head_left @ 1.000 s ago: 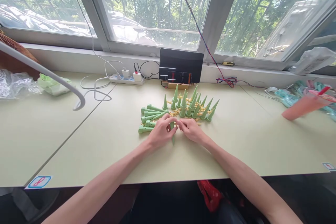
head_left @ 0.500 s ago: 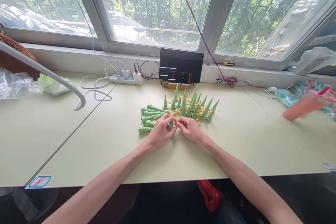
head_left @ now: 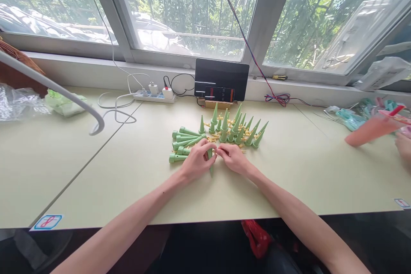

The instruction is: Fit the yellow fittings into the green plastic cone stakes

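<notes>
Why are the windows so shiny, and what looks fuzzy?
Head view: daylight outside seems to make the grey-framed glass windows bright and hazy; head view: it's dark under the flat, pale green table; head view: the small, thin yellow plastic pieces look too soft to make out clearly.

In the lower left of the frame, a white sticker (head_left: 48,222) on the table (head_left: 205,203) bears a slanted red figure, apparently 8, inside a blue outline. The sticker at the right edge (head_left: 402,203) and the sideways white digits on the smartphone (head_left: 219,94), upper centre, are too small to read surely.
</notes>
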Tool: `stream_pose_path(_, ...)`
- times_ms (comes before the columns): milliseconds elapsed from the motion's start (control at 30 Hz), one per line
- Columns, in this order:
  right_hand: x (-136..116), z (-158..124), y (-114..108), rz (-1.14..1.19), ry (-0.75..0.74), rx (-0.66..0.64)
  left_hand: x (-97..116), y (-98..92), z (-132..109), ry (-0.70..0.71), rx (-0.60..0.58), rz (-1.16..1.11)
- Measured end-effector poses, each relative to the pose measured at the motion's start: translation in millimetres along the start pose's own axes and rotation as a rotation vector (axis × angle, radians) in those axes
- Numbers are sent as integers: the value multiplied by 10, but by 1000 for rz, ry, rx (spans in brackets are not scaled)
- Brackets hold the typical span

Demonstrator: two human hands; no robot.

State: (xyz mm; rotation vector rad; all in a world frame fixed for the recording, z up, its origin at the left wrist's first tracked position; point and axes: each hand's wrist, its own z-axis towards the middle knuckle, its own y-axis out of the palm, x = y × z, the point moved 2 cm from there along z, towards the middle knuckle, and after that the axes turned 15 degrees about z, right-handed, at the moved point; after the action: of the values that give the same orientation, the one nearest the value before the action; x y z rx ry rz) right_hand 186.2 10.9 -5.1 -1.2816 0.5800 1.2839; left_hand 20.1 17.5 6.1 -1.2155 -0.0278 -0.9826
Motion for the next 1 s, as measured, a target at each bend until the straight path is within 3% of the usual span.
stream_pose_path(1000,1,-1,12,26,38,20,10,-18,5,4,36,8)
